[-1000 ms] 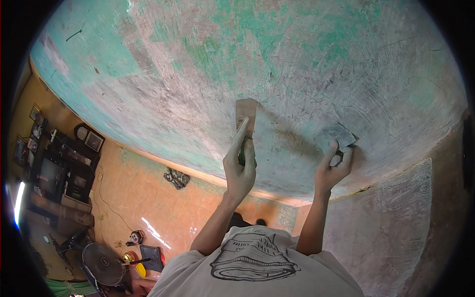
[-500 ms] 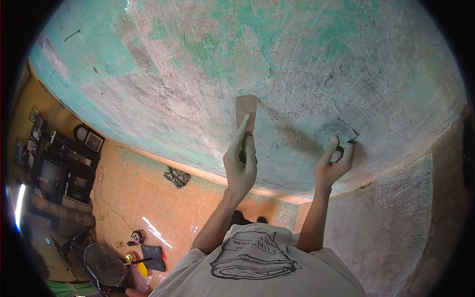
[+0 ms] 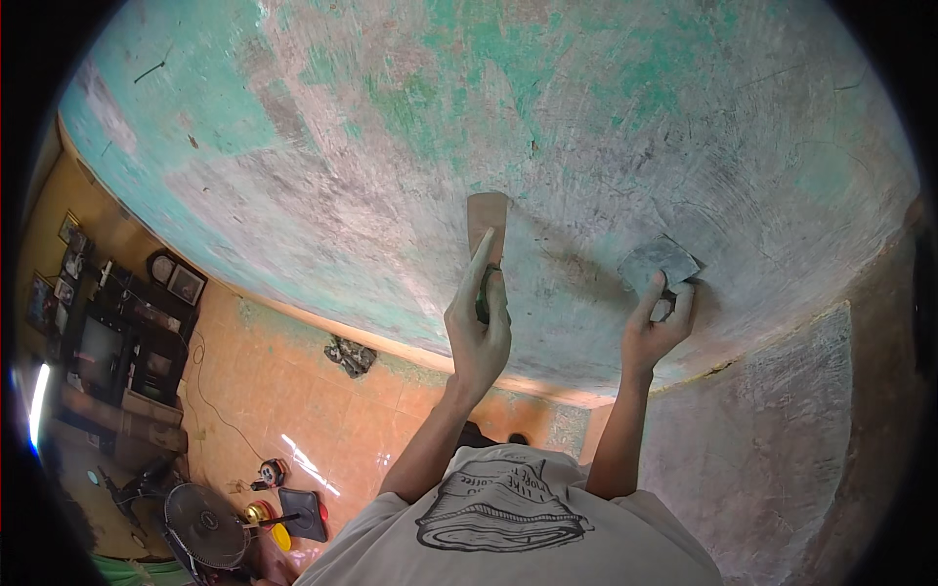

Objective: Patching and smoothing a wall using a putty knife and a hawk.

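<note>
In the head view, my left hand [image 3: 479,327] is closed on the green handle of a putty knife, one finger stretched along its wide flat blade [image 3: 487,210], which lies at the patchy turquoise and whitish wall [image 3: 391,117]. To its right, my right hand [image 3: 657,332] grips a squarish grey piece [image 3: 657,256] against the wall, thumb on its near edge; whether it is a blade or a sheet I cannot tell. Both tools cast shadows on the whitened surface.
Tiled orange floor [image 3: 254,371] lies below, with a dark crumpled heap [image 3: 349,356], a cord, a small device [image 3: 272,474] and a dark tray [image 3: 303,513]. A fan [image 3: 205,524] and dark TV cabinet [image 3: 117,352] stand left. A scuffed side wall [image 3: 743,439] is at right.
My two hands and their tools have shifted only slightly on the wall, up and then back down a little, the right one a touch leftward. Both grips are unchanged.
</note>
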A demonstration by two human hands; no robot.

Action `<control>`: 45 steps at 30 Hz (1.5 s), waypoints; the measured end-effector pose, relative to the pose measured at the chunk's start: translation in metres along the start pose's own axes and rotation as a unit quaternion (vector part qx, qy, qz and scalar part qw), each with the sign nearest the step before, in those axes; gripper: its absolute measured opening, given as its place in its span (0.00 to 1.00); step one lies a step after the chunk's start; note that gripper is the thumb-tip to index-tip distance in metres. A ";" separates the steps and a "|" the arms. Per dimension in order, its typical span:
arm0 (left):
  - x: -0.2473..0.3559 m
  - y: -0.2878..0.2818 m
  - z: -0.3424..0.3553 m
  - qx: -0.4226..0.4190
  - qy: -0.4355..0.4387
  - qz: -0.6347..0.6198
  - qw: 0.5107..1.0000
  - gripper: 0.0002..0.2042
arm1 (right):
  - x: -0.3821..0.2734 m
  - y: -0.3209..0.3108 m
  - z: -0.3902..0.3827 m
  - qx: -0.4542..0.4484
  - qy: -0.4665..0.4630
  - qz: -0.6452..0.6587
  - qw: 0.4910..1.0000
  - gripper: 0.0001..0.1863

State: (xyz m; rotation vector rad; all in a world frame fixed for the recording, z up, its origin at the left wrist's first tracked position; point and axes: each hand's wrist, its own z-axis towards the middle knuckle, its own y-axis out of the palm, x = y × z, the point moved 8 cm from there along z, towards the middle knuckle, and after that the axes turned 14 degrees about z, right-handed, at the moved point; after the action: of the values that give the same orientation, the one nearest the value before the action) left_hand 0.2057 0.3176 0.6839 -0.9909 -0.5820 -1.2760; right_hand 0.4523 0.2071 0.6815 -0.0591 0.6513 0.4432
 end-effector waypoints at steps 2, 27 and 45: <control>0.004 -0.004 0.002 0.009 0.006 0.017 1.000 0.22 | -0.001 0.001 -0.001 -0.006 0.011 -0.002 1.000 0.11; 0.000 -0.015 0.008 -0.018 0.053 0.035 0.998 0.21 | -0.008 0.001 -0.003 -0.002 0.012 -0.023 1.000 0.12; -0.015 -0.017 0.011 -0.097 -0.045 -0.152 0.983 0.22 | -0.021 0.011 -0.006 -0.007 0.137 -0.020 0.990 0.08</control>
State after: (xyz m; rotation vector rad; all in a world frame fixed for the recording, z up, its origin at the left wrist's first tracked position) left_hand 0.1875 0.3353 0.6821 -1.1562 -0.7093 -1.5872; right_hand 0.4293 0.2083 0.6906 -0.1477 0.9155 0.4043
